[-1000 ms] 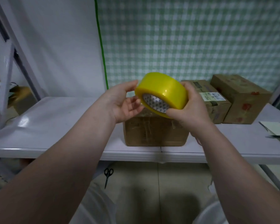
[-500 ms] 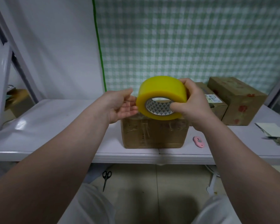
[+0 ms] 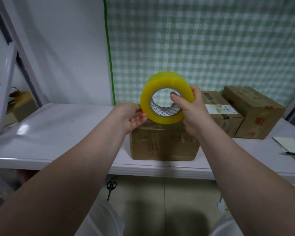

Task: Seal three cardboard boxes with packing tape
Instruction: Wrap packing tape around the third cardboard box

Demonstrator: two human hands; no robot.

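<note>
No strip is drawn from the tape roll (image 3: 162, 119) yet, so I judge the sealing hardly begun. The nearest box (image 3: 163, 145), the middle box (image 3: 223, 116) and the far box (image 3: 252, 114) wait on the table (image 3: 58, 130) (whether any is freshly taped, I cannot tell). The roll is held in the air just above the nearest box, and its hole faces the person, so the axis runs toward the checked curtain (image 3: 211, 48). The right hand (image 3: 192, 111) grips it, thumb through the core. The left hand (image 3: 128, 116) pinches its left rim.
</note>
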